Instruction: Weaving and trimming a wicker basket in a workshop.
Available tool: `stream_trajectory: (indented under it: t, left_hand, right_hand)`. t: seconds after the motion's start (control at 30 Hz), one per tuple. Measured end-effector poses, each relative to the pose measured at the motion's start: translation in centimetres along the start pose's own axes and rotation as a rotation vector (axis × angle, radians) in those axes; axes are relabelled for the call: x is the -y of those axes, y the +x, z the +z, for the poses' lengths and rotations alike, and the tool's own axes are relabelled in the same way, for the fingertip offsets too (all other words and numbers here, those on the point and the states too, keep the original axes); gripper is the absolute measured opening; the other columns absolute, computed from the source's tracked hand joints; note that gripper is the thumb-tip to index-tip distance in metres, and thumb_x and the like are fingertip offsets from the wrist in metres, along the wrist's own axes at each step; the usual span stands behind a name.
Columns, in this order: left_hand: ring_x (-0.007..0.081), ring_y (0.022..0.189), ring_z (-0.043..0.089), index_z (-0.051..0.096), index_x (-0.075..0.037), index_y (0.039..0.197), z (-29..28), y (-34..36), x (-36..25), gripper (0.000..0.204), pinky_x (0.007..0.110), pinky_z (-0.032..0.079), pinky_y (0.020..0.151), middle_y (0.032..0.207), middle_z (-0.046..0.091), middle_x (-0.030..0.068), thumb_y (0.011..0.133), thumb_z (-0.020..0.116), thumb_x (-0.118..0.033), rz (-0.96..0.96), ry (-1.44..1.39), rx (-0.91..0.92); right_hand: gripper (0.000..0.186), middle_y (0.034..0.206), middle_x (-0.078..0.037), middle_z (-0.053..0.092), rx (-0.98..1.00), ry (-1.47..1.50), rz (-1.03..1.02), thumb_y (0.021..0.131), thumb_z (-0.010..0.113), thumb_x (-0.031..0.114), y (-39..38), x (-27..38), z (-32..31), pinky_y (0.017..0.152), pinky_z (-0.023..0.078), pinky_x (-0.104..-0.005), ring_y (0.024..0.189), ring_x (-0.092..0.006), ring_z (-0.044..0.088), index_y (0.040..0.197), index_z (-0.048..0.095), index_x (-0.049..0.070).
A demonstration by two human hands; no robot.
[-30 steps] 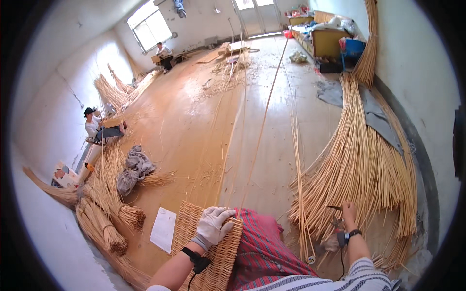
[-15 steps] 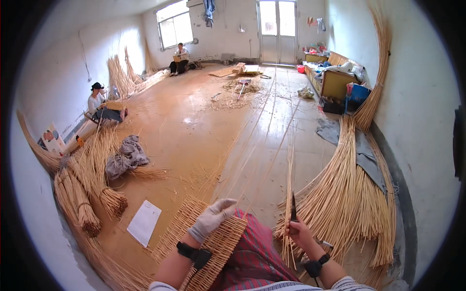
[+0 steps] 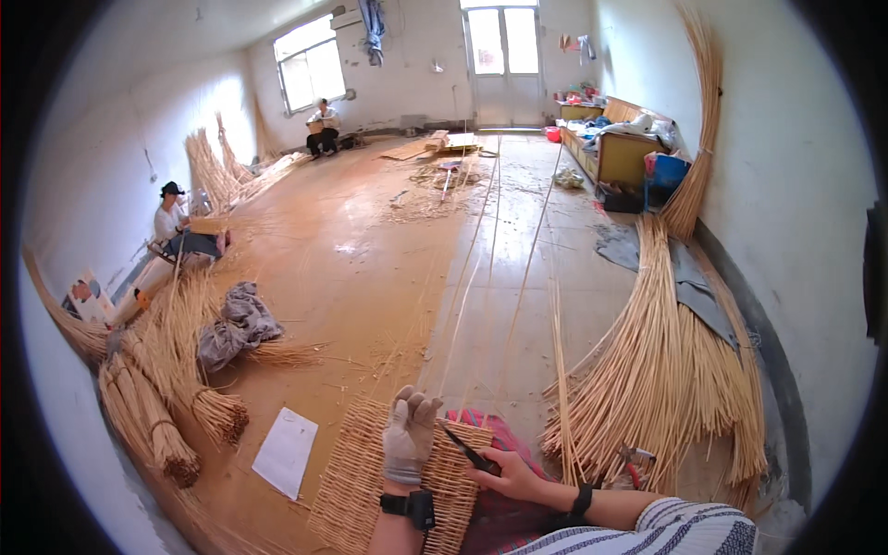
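Observation:
A woven wicker panel (image 3: 356, 472) lies slanted over my lap, long pale rods running away from its far edge. My left hand (image 3: 410, 439), in a pale glove, rests on the panel near that edge. Its fingers are curled closed, and what they hold, if anything, is hidden. In my right hand (image 3: 509, 476) is a dark pointed knife (image 3: 470, 451), its tip directed up and left toward the gloved hand, over the weave. Red striped cloth (image 3: 504, 444) covers my lap beneath the panel.
A large fan of wicker rods (image 3: 638, 370) spreads at the right, with red-handled pliers (image 3: 635, 467) by its near end. Tied rod bundles (image 3: 153, 416), a grey cloth (image 3: 239, 324) and a white sheet (image 3: 285, 453) lie left. Two people (image 3: 176, 222) sit farther off.
My right hand has brought the knife left from beside the rods to the panel. My left hand has turned upright and its fingers have curled. The view has shifted slightly.

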State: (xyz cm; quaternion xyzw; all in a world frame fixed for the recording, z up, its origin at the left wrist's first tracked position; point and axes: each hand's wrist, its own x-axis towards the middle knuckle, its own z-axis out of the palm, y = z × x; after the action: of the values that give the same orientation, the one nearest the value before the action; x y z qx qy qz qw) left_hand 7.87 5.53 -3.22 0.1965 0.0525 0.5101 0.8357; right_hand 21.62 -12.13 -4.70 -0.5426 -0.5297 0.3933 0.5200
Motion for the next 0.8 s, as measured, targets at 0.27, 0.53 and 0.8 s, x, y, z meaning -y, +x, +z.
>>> stream_trajectory:
  t: [0.27,0.53,0.8]
  left_hand:
    - [0.0218,0.092,0.071,0.06,-0.003,0.128,0.0,-0.5,-0.6,0.023,0.055,0.055,0.104,0.104,0.07,0.0105,0.108,0.054,-0.011,0.004,0.155,-0.011]
    - [0.0178,0.087,0.071,0.062,-0.005,0.127,-0.1,0.1,-0.3,0.021,0.053,0.056,0.102,0.103,0.071,0.0076,0.108,0.055,-0.012,0.018,0.246,-0.021]
    - [0.0177,0.088,0.07,0.061,-0.004,0.127,0.0,0.2,-0.1,0.022,0.053,0.056,0.102,0.102,0.07,0.0077,0.107,0.056,-0.012,0.013,0.264,-0.042]
  right_hand:
    - [0.02,0.076,0.0,0.064,0.042,-0.081,-0.11,0.098,0.074,0.019,0.2,1.0,0.4,0.061,0.048,-0.0255,0.068,-0.0068,0.062,0.107,0.066,0.002]
    - [0.019,0.076,-0.002,0.063,0.051,-0.174,-0.145,0.097,0.075,0.018,0.4,0.5,0.3,0.059,0.045,-0.0272,0.066,-0.0085,0.059,0.102,0.067,0.001]
    - [0.027,0.08,-0.011,0.062,0.031,-0.21,-0.194,0.095,0.077,0.022,0.8,0.9,-0.1,0.066,0.048,-0.034,0.07,-0.0205,0.06,0.106,0.067,-0.001]
